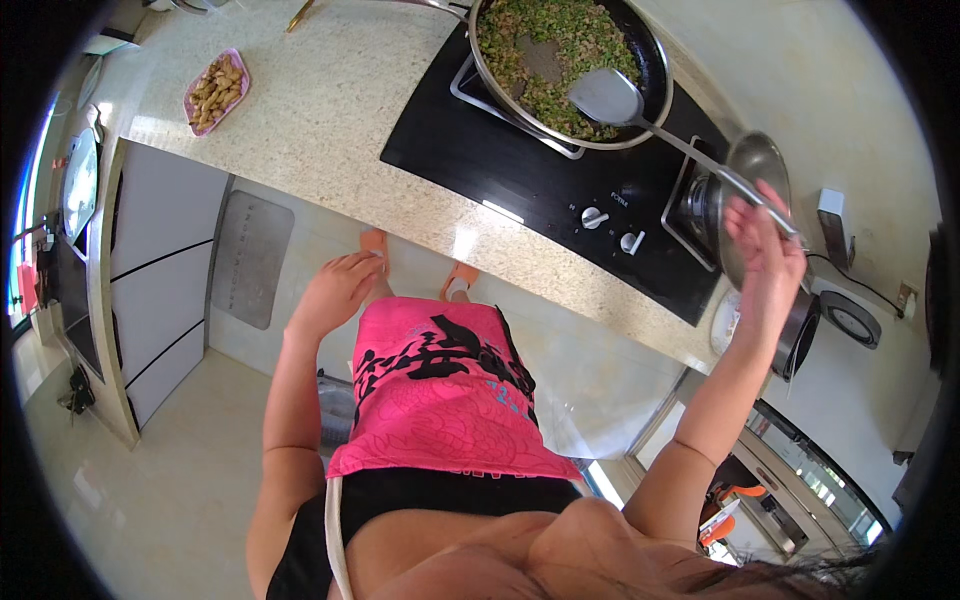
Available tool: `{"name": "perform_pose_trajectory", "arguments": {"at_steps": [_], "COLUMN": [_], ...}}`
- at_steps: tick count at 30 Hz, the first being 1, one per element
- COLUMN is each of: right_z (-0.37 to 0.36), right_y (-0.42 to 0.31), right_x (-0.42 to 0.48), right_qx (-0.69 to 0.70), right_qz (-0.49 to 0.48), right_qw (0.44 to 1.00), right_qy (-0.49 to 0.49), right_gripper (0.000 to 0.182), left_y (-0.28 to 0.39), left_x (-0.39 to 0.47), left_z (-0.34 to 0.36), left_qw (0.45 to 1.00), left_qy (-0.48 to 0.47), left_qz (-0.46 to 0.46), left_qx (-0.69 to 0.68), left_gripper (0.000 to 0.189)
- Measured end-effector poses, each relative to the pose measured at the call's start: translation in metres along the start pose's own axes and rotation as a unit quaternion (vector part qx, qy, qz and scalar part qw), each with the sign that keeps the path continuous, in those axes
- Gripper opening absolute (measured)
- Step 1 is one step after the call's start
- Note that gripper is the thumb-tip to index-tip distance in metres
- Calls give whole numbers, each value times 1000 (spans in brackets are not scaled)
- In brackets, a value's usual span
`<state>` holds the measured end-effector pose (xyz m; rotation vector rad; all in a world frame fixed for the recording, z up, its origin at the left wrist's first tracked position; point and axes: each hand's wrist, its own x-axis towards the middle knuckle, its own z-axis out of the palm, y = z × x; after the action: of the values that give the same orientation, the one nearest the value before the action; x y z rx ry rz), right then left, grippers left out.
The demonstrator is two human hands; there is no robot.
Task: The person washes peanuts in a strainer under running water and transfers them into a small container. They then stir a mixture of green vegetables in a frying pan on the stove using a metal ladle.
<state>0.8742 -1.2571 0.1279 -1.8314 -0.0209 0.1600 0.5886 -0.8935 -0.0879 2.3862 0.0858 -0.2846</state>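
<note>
My right hand point(765, 240) grips the handle of a metal wok spatula point(611, 97). The spatula's blade lies over the near right side of a wide frying pan point(667, 82), against the chopped green vegetable and minced meat mixture point(600, 41). Beneath the pan is a black gas cooktop point(525, 180) with two control knobs point(595, 218). Empty, with its fingers loosely bent, my left hand point(341, 289) hangs in front of the counter, above the floor and near an orange slipper point(375, 241).
A pink-rimmed dish point(244, 75) of peanuts in shells stands on the speckled counter point(322, 97). A round metal lid point(761, 161) leans by the wall behind the right burner point(701, 202). A white bowl point(724, 322) sits beside the cooktop. A grey mat point(251, 259) lies on the floor.
</note>
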Motion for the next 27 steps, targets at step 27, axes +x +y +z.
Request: {"name": "perform_pose_trajectory", "arguments": {"at_steps": [27], "right_z": [101], "right_y": [42], "right_x": [15], "right_qx": [-22], "right_qz": [-137], "right_qw": [989], "right_qy": [-61], "right_gripper": [22], "left_y": [12], "left_x": [-18], "left_z": [-28], "left_qw": [999], "left_qy": [20], "left_qz": [-29], "left_qx": [10], "left_gripper": [29]}}
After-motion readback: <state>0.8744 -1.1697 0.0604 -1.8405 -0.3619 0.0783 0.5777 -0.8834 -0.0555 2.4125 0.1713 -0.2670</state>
